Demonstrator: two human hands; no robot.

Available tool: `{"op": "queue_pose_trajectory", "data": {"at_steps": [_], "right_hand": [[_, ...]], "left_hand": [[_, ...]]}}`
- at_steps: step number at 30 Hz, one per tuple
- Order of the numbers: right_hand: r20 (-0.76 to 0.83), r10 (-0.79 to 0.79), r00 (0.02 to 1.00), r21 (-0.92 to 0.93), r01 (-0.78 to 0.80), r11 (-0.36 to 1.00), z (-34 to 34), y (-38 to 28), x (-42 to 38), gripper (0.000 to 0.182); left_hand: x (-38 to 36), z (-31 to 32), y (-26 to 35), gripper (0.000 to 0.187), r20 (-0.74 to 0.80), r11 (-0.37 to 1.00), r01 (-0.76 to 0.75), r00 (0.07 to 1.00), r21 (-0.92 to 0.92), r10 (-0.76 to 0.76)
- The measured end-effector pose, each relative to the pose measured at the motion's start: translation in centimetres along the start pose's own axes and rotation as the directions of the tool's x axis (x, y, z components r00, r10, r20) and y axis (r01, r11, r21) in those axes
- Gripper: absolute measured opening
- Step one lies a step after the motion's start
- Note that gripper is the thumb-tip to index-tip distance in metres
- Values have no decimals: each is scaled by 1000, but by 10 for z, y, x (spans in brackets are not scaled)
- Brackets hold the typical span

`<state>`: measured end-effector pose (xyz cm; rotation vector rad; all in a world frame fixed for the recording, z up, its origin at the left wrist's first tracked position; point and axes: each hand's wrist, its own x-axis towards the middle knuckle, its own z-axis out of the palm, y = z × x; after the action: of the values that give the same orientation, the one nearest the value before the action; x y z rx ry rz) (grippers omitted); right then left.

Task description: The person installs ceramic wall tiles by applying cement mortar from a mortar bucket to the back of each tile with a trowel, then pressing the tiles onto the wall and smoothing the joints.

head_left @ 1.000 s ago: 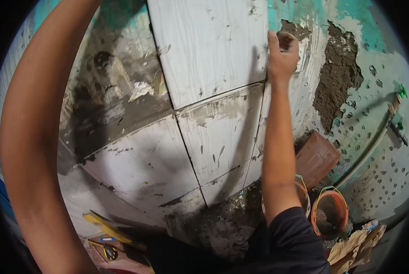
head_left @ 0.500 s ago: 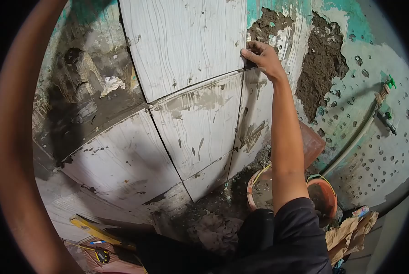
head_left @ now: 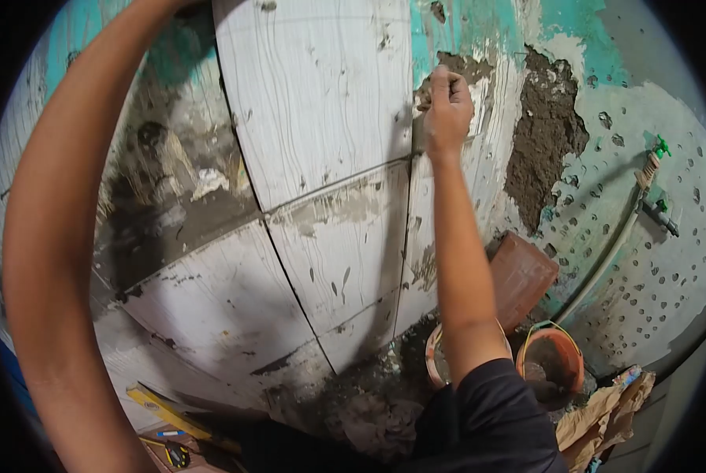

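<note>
My right hand [head_left: 448, 112] is closed, thumb against the curled fingers, just right of the upper white tile's edge. Whatever it may pinch is hidden. The upper tile [head_left: 317, 94] has thin wavy grey lines and sits on the wall above another white tile [head_left: 341, 236] smeared with cement. A dark narrow joint runs between them. On the left, my left arm [head_left: 61, 229] reaches up past the tile's left side, and its hand is beyond the top edge of the view. Behind my right hand lies rough exposed mortar [head_left: 467, 67].
Two orange buckets stand low right, one [head_left: 554, 359] holding grey material. A reddish slab [head_left: 524, 280] leans behind them. A tap with a hose [head_left: 640, 189] is on the right wall. Bottom left are a yellow spirit level [head_left: 167, 411] and a tape measure [head_left: 177, 453]. Crumpled brown paper [head_left: 609, 410] lies bottom right.
My right hand has moved up along the upper tile's right edge, turning its fingers upward. My left arm has shifted rightward at the top. The view has tilted slightly upward.
</note>
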<state>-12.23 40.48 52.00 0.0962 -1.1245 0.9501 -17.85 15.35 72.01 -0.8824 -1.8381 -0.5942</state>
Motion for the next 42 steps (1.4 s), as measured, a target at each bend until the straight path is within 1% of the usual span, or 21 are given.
{"op": "queue_pose_trajectory", "data": {"at_steps": [1, 2, 5, 6, 8, 9, 12, 13, 19, 22, 23, 24, 27, 28, 30, 31, 32, 34, 37, 40, 42], "right_hand": [[-48, -26, 999, 274, 38, 961, 20, -18, -4, 33], [-97, -40, 995, 524, 85, 847, 37, -32, -5, 40], [-155, -109, 982, 730, 189, 657, 68, -41, 6, 46], [-217, -64, 974, 714, 203, 670, 82, -43, 9, 47], [-105, 93, 990, 766, 21, 642, 103, -26, 12, 45], [-119, 34, 992, 718, 63, 693, 103, -21, 14, 46], [-128, 101, 987, 746, 29, 665, 101, -28, 15, 46], [-201, 49, 978, 736, 118, 667, 102, -34, 16, 46], [-111, 9, 994, 713, 73, 697, 111, -29, 15, 46], [-152, -109, 982, 726, 185, 662, 110, -46, 11, 46], [-136, -90, 987, 752, 162, 638, 118, -48, 8, 46], [-49, 22, 999, 756, 22, 654, 128, -35, 6, 46], [-40, 46, 998, 757, 0, 653, 127, -38, 8, 46], [-61, 40, 997, 745, 19, 666, 127, -47, 5, 46], [-81, -148, 986, 722, 160, 673, 123, -60, 3, 44], [-63, -141, 988, 720, 143, 679, 129, -58, 2, 43], [8, 15, 1000, 669, -16, 743, 139, -52, -1, 42], [12, -14, 1000, 671, 2, 742, 138, -48, 3, 41], [-97, -95, 991, 740, 136, 659, 137, -60, 4, 45], [15, -70, 997, 672, 42, 739, 150, -53, -6, 41], [59, -85, 995, 688, 21, 725, 151, -51, -3, 38]], "left_hand": [[1, 1, 1, 89, -26, 1000, -6, 1000, 25, 7], [0, 0, 3, 90, 3, 1000, 17, 1000, -7, -17], [-3, -1, 10, 93, -9, 997, 81, 997, 13, -80], [-2, -2, 10, 94, 0, 996, 81, 997, 23, -81], [-4, -3, 11, 94, -6, 997, 72, 997, 38, -72], [-6, -2, 11, 94, -19, 997, 63, 998, 44, -62], [-6, 1, 9, 94, -20, 997, 68, 998, 34, -67], [-3, 0, 8, 94, -23, 997, 74, 997, 26, -74], [0, -3, 1, 95, 10, 1000, 10, 1000, 14, -10], [1, -1, -1, 94, -18, 999, -4, 1000, 36, 5], [0, -1, -1, 93, -27, 999, -6, 1000, 51, 8], [0, 0, -2, 93, -17, 999, -22, 1000, 42, 23], [5, -1, -9, 93, -7, 998, -51, 999, 27, 52], [4, -1, -10, 93, 15, 998, -52, 999, 20, 52], [4, -4, -10, 94, 41, 999, -53, 998, 5, 53], [4, -1, -11, 94, 0, 997, -63, 998, 35, 63], [4, 0, -11, 94, 8, 997, -64, 998, 36, 64], [5, -1, -12, 94, 8, 997, -68, 998, 42, 67], [6, -1, -12, 94, 14, 997, -61, 998, 39, 61], [3, -4, -10, 94, 28, 999, -38, 999, 8, 37], [11, -5, -11, 94, 40, 999, -5, 999, 53, 3]]}}
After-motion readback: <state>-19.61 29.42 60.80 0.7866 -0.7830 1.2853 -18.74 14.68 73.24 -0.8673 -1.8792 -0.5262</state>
